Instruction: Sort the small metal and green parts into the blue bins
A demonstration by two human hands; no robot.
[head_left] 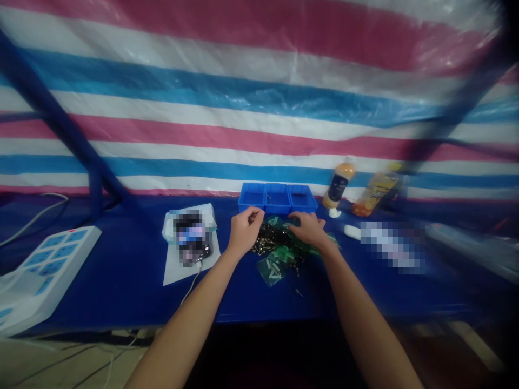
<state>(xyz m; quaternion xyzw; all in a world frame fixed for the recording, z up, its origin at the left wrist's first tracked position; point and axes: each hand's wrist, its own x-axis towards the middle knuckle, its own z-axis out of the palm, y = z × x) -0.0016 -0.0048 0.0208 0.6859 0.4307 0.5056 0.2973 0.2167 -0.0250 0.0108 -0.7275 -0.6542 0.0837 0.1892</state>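
Observation:
My left hand (246,229) is at the left edge of a pile of small brass-coloured metal parts (264,242), thumb and fingertips pinched together. Whatever is between them is too small to make out. My right hand (308,228) reaches over the pile's right side, its fingers bent and apart, with nothing visible in them. Among the metal parts lie green pieces (285,253). A small clear bag (271,271) with white stick-like pieces lies at the near side. Just behind both hands stand three joined blue bins (278,208); a few small items lie inside.
A phone (194,237) with a cable lies on a packet and white paper at left. Further left is a white power strip (77,259). Two drink bottles (339,185) stand back right, near a white tube-like object (352,232). A striped sheet (203,129) hangs behind the blue table (133,281).

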